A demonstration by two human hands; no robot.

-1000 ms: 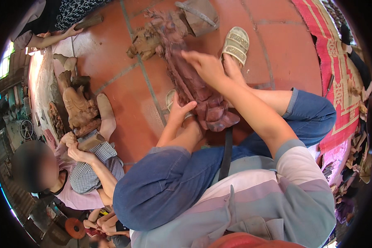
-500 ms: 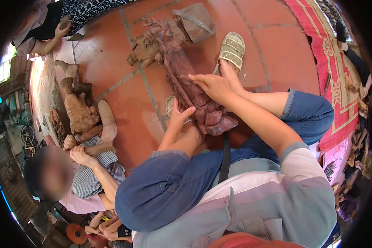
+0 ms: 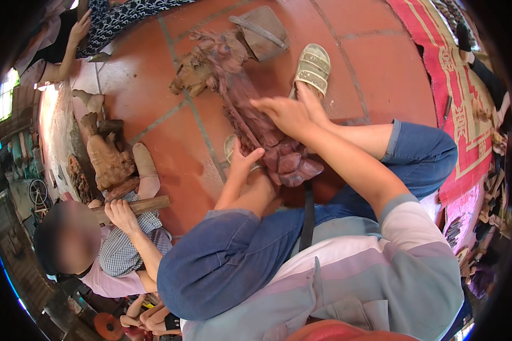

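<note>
A reddish-brown carved wooden statue [image 3: 247, 105] lies tilted between my legs, its faceted, petal-like base [image 3: 290, 162] toward me. My left hand [image 3: 243, 162] grips the side near that base, thumb on top and the other fingers hidden. Over the statue's middle, my right hand [image 3: 287, 116] lies with its fingers close together and their tips against the carving. Whatever may be under those fingers is hidden. The statue's far end rests by a rough brown wood piece [image 3: 192, 74].
Beyond the statue, a grey-brown block [image 3: 264, 42] has a flat bar [image 3: 256, 29] across it. On the left, a co-worker's hand [image 3: 121, 215] holds a wooden stick [image 3: 148, 206] beside a paler carved figure [image 3: 105, 156]. A red patterned mat [image 3: 446, 102] covers the right side.
My right hand has shifted slightly left and up along the statue. My left hand keeps its grip. The co-worker's stick on the left has moved, showing more of its length.
</note>
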